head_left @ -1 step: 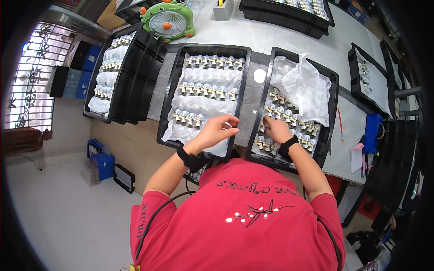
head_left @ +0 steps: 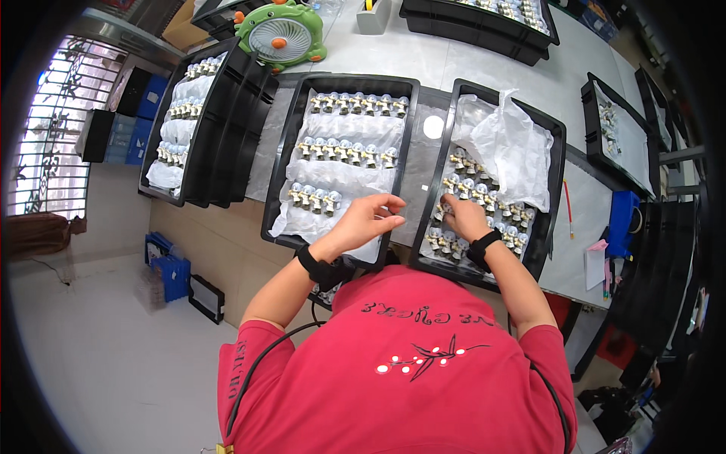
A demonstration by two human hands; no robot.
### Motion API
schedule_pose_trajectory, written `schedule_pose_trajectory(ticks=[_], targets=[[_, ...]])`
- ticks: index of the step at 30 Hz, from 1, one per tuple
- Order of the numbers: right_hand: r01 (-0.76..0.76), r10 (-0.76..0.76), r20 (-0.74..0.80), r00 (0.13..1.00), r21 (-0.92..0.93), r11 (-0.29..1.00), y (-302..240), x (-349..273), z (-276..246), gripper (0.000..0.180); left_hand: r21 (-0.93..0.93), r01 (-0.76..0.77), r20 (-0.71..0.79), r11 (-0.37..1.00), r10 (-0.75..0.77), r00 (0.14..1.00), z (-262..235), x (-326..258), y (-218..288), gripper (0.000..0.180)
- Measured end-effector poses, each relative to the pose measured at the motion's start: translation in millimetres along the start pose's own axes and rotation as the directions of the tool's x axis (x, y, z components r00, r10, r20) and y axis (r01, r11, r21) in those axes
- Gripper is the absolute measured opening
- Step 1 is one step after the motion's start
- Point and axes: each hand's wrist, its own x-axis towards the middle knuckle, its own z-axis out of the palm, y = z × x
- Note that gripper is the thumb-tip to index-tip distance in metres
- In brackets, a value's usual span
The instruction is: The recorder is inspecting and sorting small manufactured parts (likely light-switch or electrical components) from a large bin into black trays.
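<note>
Right hand [head_left: 465,217]: fingers drawn in together at the left part of the right tray [head_left: 561,151], among the small figures [head_left: 482,194]; whether one is firmly gripped or only touched cannot be told, as the fingers cover the contact. Left hand [head_left: 370,218]: half open, thumb and forefinger apart, nothing visible in its hold, above the right side of the middle tray [head_left: 363,83].

Risks, as judged. The figures in the right tray stand close together, so a fingertip pulling one out could topple or scrape its neighbours. The black wristband [head_left: 482,246] on the right arm sits low over the nearer rows and could catch a piece. The crumpled sheet [head_left: 514,155] lies loosely over the farther rows; a snag could drag figures along with it. In the middle tray, the soft paper liner [head_left: 344,127] is uneven, and a piece set on a fold could tip.

Materials: both trays are black, rectangular and raised-rimmed, apparently moulded plastic. The paper is white, thin and wrinkled. The figures have rounded, glossy pale-blue heads, gold-toned middles and dark lower parts (metal or coated plastic, not determinable here).
</note>
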Motion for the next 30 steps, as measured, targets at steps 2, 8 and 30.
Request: schedule_pose_trajectory(ticks=[2, 8, 30], targets=[[0.024, -0.018, -0.04, 0.999, 0.149, 0.989, -1.8, -10.3, -15.8, 0.031, -0.041, -0.024, -0.025, 0.999, 0.023, 0.999, 12.4, 1.5, 5.8, 0.03], [0.114, -0.012, -0.16, 0.987, 0.649, 0.752, -36.2, -55.0, -70.7, 0.035, -0.518, 0.233, 0.14, 0.823, -0.187, 0.972, 36.7, 16.0, 27.8, 0.047], [0.313, -0.121, -0.312, 0.942, 0.694, 0.648, -69.8, -90.3, -122.7, 0.077, -0.643, 0.111, 0.173, 0.758, 0.002, 0.985, 59.7, -9.4, 87.4, 0.035]])
